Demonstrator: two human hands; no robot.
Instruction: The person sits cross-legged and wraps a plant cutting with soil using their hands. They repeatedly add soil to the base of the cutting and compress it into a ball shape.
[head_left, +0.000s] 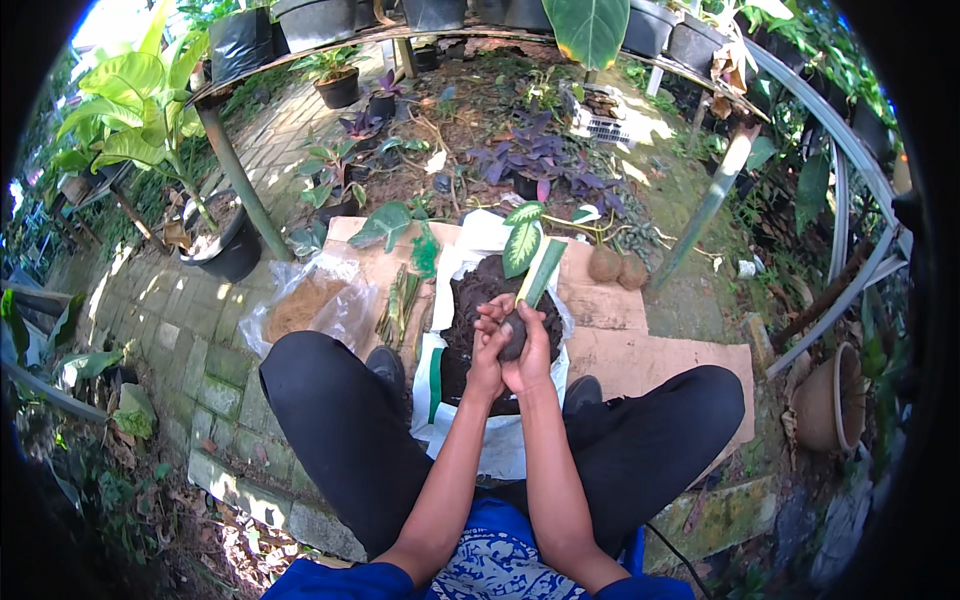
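Note:
My left hand (490, 341) and my right hand (531, 349) are cupped together around a dark ball of soil (514, 339). From the ball a plant cutting (541, 274) slants up, with a thick green and pale stem or leaf piece. Variegated leaves (523, 247) show beside it; whether they join the cutting is unclear. Below my hands lies an opened white sack (442, 420) with dark soil (469, 300) in it. The lower end of the cutting is hidden by my fingers and the soil.
Cardboard (615, 360) lies under the sack. A clear plastic bag of brown fibre (307, 304), a bundle of thin stalks (400, 304) and green string (424, 253) are left; two round brown balls (604, 264) are right. A plant bench with a metal leg (240, 180) stands ahead.

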